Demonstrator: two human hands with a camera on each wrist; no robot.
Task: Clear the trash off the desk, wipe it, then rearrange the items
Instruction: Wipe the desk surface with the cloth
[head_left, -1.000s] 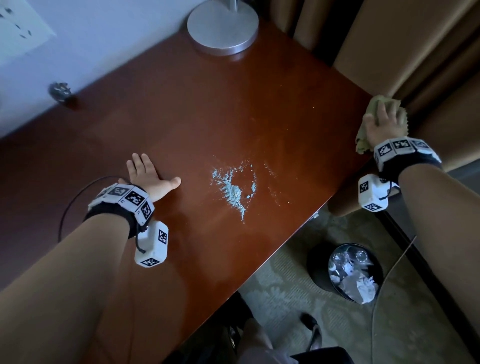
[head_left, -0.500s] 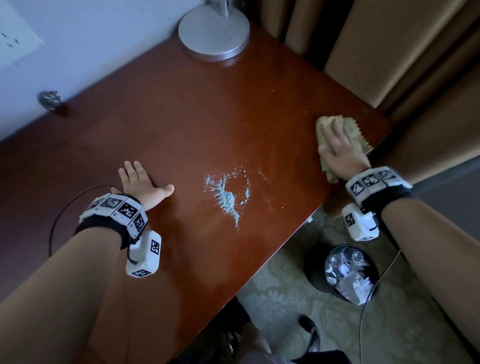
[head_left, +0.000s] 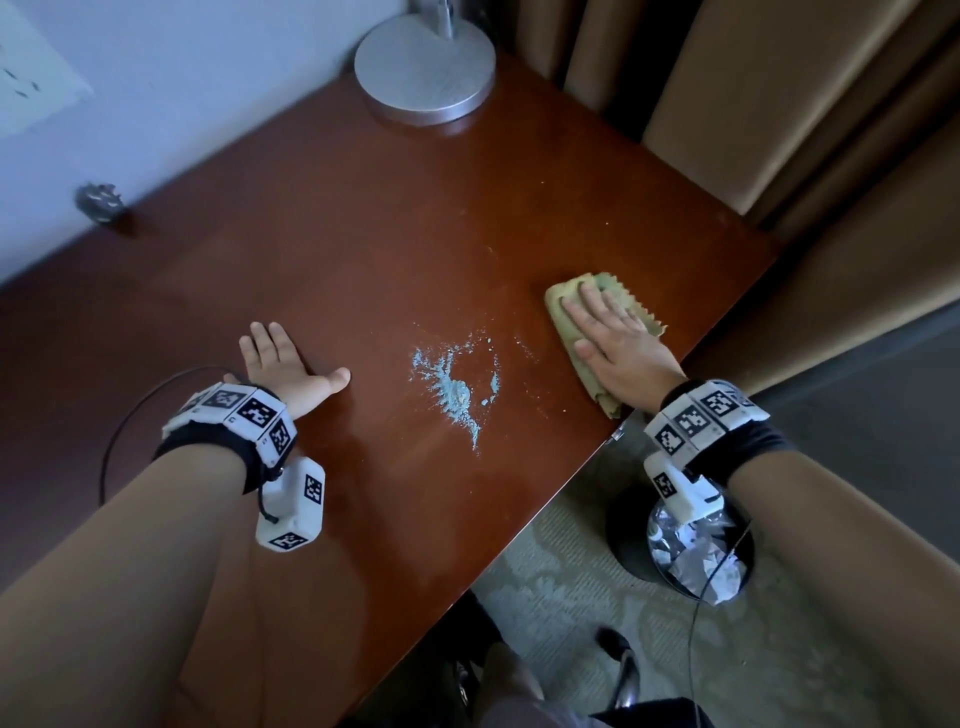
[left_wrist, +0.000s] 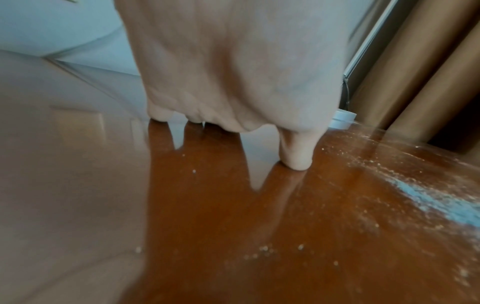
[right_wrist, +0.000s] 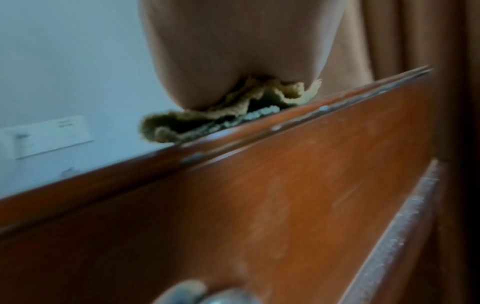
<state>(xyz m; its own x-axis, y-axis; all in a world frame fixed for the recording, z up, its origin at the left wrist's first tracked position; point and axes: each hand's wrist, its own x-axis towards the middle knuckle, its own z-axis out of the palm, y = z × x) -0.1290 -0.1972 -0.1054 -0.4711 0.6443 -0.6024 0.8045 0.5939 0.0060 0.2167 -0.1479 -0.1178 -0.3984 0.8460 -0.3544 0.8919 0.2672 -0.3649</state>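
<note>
The right hand (head_left: 618, 348) presses flat on the crumpled yellow-green cloth (head_left: 563, 304) near the glossy reddish-brown wooden surface's (head_left: 363, 234) edge; the left hand (head_left: 283, 369) rests flat, fingers straight; a careless sweep could scatter the pale blue powder spill (head_left: 457, 389) onto the carpet rather than gather it.

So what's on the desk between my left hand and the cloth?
In the head view, a scatter of blue powder lies on the desk between the left hand and the cloth under the right hand.
</note>
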